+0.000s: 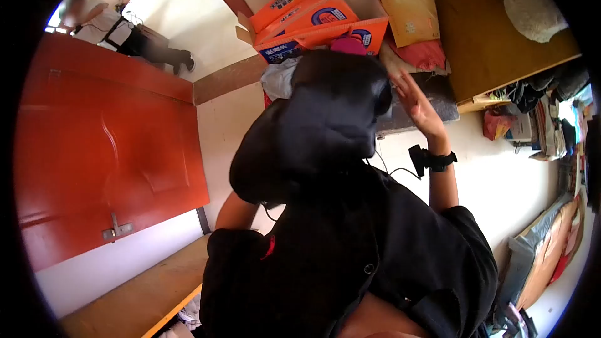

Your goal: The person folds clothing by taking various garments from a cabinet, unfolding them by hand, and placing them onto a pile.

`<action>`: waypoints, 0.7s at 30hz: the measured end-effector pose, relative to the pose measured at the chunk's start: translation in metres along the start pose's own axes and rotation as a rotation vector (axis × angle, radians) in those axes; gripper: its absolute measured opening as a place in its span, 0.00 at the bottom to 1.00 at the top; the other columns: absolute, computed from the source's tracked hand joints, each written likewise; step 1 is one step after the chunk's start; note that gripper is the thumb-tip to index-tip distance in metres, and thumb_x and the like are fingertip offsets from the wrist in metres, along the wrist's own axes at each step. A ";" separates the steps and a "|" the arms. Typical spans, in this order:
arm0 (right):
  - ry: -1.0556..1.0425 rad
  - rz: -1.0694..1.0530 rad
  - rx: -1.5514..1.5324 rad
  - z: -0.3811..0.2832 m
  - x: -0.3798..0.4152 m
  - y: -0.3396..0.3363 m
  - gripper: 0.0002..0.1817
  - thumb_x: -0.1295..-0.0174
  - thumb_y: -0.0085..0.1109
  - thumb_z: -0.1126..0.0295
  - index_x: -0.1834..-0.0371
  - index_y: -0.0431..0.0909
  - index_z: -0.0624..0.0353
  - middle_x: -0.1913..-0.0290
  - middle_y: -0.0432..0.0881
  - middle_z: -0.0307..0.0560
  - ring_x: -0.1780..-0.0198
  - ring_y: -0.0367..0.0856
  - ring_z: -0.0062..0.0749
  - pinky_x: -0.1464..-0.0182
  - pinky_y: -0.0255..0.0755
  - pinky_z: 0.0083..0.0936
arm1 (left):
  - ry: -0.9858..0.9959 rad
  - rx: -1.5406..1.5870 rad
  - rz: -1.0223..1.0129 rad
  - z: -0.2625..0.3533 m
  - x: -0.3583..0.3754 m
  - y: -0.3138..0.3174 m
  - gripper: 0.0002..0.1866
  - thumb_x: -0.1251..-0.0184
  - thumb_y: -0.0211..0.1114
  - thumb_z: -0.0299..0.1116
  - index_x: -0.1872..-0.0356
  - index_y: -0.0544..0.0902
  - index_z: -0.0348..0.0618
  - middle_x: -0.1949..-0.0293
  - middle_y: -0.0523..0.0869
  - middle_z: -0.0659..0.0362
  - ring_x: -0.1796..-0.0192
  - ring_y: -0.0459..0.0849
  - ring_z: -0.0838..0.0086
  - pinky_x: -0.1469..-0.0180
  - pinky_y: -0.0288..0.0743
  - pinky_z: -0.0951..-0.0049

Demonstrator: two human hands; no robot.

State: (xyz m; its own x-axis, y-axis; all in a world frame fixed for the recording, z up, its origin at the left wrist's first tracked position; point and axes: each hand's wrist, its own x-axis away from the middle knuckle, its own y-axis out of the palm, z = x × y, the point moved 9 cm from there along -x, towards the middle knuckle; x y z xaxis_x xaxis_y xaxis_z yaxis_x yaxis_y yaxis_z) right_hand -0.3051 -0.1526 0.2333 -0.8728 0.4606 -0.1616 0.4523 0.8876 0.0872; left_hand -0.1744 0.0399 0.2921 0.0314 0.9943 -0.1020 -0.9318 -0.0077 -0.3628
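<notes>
Shining faintly, the black item (pixel 332 112) looks smooth and rounded.

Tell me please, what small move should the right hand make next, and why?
Perhaps bring the right hand onto the right edge of the black bundle: its fingers look open beside it, and the left arm runs behind the bundle, hiding whether that hand holds it.
</notes>
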 end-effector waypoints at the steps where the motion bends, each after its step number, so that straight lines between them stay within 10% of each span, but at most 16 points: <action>1: 0.016 -0.147 -0.058 -0.005 -0.003 0.021 0.61 0.59 0.56 0.30 0.31 0.44 0.65 0.31 0.52 0.57 0.29 0.48 0.40 0.31 0.40 0.35 | -0.015 0.015 0.015 -0.007 0.000 0.005 0.24 0.33 0.52 0.37 0.38 0.64 0.40 0.42 0.71 0.53 0.39 0.68 0.65 0.37 0.61 0.64; 9: 0.487 -0.993 -0.359 0.097 0.064 0.113 0.59 0.58 0.60 0.32 0.38 0.54 0.77 0.37 0.63 0.53 0.38 0.60 0.33 0.37 0.54 0.27 | -0.199 0.155 0.091 -0.074 0.020 0.025 0.24 0.33 0.51 0.37 0.38 0.64 0.40 0.41 0.71 0.53 0.39 0.69 0.66 0.37 0.62 0.65; 11: 0.650 -0.846 -0.711 0.076 0.069 0.115 0.58 0.62 0.73 0.47 0.34 0.49 0.71 0.35 0.61 0.50 0.36 0.60 0.34 0.36 0.54 0.28 | -0.267 0.242 0.052 -0.086 0.045 0.021 0.24 0.33 0.51 0.37 0.38 0.64 0.40 0.41 0.71 0.53 0.39 0.69 0.66 0.37 0.62 0.65; 21: 0.499 0.168 -0.488 -0.032 0.028 0.049 0.32 0.60 0.57 0.73 0.45 0.66 0.70 0.52 0.77 0.54 0.52 0.77 0.40 0.45 0.68 0.30 | -0.507 0.652 -0.124 -0.145 0.089 0.042 0.23 0.32 0.51 0.37 0.38 0.65 0.40 0.40 0.70 0.54 0.39 0.69 0.67 0.38 0.63 0.66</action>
State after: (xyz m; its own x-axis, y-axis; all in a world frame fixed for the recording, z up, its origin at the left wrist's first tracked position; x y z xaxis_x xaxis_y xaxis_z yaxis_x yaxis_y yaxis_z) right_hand -0.3131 -0.0960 0.2643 -0.8314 0.4310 0.3507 0.5557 0.6488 0.5199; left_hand -0.1586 0.1124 0.1335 0.1264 0.9126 0.3888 -0.9597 0.0133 0.2807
